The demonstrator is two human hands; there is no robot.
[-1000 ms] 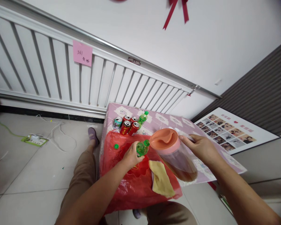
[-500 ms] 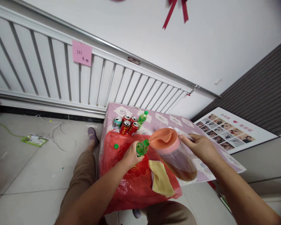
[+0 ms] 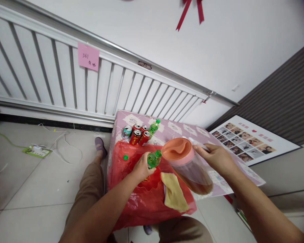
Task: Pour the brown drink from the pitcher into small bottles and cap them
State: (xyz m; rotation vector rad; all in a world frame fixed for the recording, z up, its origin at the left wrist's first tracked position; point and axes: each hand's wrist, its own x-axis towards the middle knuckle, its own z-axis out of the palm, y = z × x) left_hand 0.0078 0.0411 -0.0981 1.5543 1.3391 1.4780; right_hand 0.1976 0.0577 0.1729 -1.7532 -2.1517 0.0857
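Note:
My left hand (image 3: 143,166) is wrapped round an uncapped green plastic bottle (image 3: 154,160) above a red plastic sheet (image 3: 131,212). Gripped by its handle, a clear pitcher (image 3: 192,172) with an orange lid (image 3: 177,150) is tilted in my right hand (image 3: 216,157). Brownish liquid (image 3: 201,186) lies low in the pitcher. The lid's near edge is close to the bottle's mouth; whether liquid passes between them cannot be made out. A green bottle cap (image 3: 126,157) rests on the red sheet, left of my left hand. A yellow cloth (image 3: 176,194) lies below the pitcher.
Several opened drink cans (image 3: 136,137) and a second green bottle (image 3: 154,127) stand at the back of the purple patterned tablecloth (image 3: 176,127). Behind the table runs a white radiator (image 3: 131,89). A power strip (image 3: 37,151) with cables lies on the floor at left.

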